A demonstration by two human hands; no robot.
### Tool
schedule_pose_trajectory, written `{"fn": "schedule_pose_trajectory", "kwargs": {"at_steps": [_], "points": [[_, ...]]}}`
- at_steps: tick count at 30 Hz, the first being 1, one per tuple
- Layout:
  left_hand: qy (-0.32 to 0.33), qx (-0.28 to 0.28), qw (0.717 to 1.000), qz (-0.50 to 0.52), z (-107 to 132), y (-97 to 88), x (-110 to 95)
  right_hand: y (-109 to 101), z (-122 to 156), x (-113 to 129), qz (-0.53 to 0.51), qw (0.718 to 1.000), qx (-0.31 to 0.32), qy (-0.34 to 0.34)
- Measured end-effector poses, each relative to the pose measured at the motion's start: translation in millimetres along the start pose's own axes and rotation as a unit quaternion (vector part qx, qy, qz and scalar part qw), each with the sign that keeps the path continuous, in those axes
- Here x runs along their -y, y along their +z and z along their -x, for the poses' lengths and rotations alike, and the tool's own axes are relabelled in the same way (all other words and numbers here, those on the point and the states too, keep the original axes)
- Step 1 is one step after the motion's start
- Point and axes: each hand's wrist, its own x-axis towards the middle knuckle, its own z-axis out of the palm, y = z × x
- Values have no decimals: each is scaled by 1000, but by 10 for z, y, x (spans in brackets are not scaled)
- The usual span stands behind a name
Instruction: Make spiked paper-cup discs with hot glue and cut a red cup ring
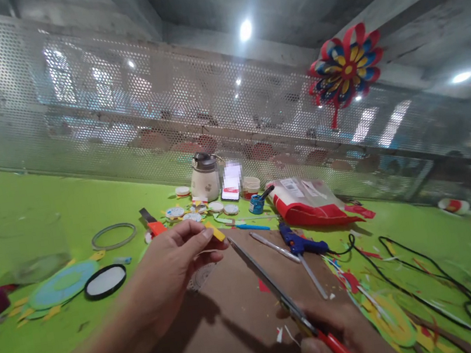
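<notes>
Between thumb and fingers, my left hand (179, 247) pinches a small yellow piece (215, 232), perhaps paper or foam. My right hand (329, 330) grips red-handled scissors (273, 283), whose blades point up and left toward the yellow piece. The tips lie close beside it; I cannot tell whether they touch. Both hands are above a brown board (249, 328) scattered with small red and white scraps. Just behind my left hand lies a cutter with an orange-red handle (157, 228), partly covered.
A blue glue gun (301, 241) with a black cord rests right of the board. Behind stand a thermos jug (204, 178), a phone (231, 182) and a blue jar (256, 204). A red-and-clear bag (306, 204) lies at the back right, a black-rimmed disc (105, 281) at left.
</notes>
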Motion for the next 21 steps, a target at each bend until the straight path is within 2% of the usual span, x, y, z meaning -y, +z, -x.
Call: {"fn": "schedule_pose_trajectory", "kwargs": {"at_steps": [9,21], "points": [[1,65,998,-16,-35,-75,-13,-58,23,0,8,1000,-8,-7],[-3,71,997,-8,-19,-59,-71,-110,55,-26,-2,1000,8,6]]}}
